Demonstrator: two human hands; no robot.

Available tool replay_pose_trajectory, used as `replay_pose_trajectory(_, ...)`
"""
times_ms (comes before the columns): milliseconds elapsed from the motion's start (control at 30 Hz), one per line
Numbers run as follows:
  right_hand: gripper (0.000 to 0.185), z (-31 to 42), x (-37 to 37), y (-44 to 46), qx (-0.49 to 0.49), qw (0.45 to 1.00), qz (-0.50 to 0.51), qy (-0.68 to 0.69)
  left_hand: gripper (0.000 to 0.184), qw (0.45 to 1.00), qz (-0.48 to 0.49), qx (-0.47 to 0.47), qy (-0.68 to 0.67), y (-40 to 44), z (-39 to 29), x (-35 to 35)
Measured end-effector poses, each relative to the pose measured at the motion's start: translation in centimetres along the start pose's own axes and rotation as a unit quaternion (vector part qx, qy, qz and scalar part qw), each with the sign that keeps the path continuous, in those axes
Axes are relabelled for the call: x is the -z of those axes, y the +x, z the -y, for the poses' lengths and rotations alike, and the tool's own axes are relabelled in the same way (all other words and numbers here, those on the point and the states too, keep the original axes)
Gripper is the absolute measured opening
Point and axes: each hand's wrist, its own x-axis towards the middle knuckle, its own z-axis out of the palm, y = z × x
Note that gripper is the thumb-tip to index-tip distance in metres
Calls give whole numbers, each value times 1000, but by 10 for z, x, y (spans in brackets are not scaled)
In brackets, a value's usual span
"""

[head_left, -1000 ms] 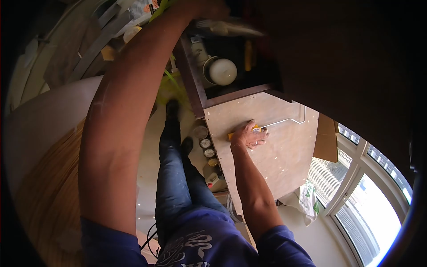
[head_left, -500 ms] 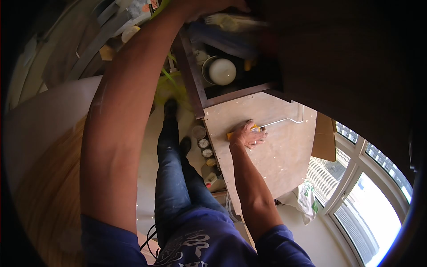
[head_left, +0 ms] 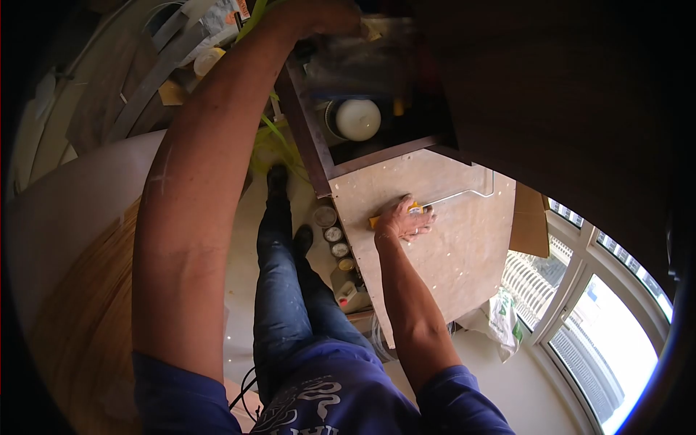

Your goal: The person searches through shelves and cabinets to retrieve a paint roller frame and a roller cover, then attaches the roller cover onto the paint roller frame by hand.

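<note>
My right hand lies over the yellow handle of a paint roller frame, its fingers curved about the grip. The bent wire of the frame rests across a pale wooden board, and no roller sleeve shows on it. My left hand reaches far up over an open dark wooden drawer. It is dim and smeared, with a pale yellowish thing by its fingers; whether it grips this I cannot tell. Inside the drawer sits a round white object, with a blurred dark bluish shape above it.
Several small tubs and a jug with a red cap line the board's left edge on the floor. A dark panel overhangs the right. Windows and a white plastic bag are at lower right. Planks lie upper left.
My left hand has moved slightly left and down over the drawer, and the things beneath it have shifted. My right hand and the paint roller frame stay put.
</note>
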Motion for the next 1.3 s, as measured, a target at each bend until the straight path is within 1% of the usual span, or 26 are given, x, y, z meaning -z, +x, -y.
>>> replay_pose_trajectory(33,77,-1,0,0,0,1000,0,6,56,1000,-13,4,1,-4,-2,0)
replay_pose_trajectory(133,75,2,1,-2,0,1000,-1,22,52,993,-93,-57,35,36,23,-17)
replay_pose_trajectory(233,75,0,-1,0,0,1000,0,27,49,996,-76,-45,10,39,24,-16)
replay_pose_trajectory(300,75,1,1,-1,-1,1000,5,28,45,997,-49,-44,31,32,21,-12)
replay_pose_trajectory(433,82,-1,-1,2,-9,1000,12,-10,39,999,-2,-23,31,44,24,-13)
replay_pose_trajectory(633,83,0,1,1,-11,1000,17,-19,38,998,-25,3,50,51,26,-18)
replay_pose_trajectory(733,83,2,2,0,-14,1000,19,-15,38,999,-47,17,15,48,26,-21)
replay_pose_trajectory(833,83,3,3,0,-13,1000,17,-7,39,999,9,-23,43,30,15,-8)
replay_pose_trajectory(933,82,-2,-2,2,-10,1000,11,2,44,981,21,-115,154,63,27,-17)
replay_pose_trajectory(1033,82,-2,-2,2,-8,1000,7,6,55,996,-52,-67,38,-3,0,-12)
replay_pose_trajectory(1133,81,0,0,1,-6,1000,4,6,66,989,-55,-106,85,2,6,-16)
replay_pose_trajectory(1167,80,0,0,1,-5,1000,3,9,52,983,-76,-109,122,2,5,-18)
replay_pose_trajectory(1267,80,0,0,2,-8,1000,8,5,39,988,-85,-67,114,19,5,-25)
replay_pose_trajectory(1300,80,0,0,1,-10,1000,11,1,37,979,-75,-77,175,36,12,-28)
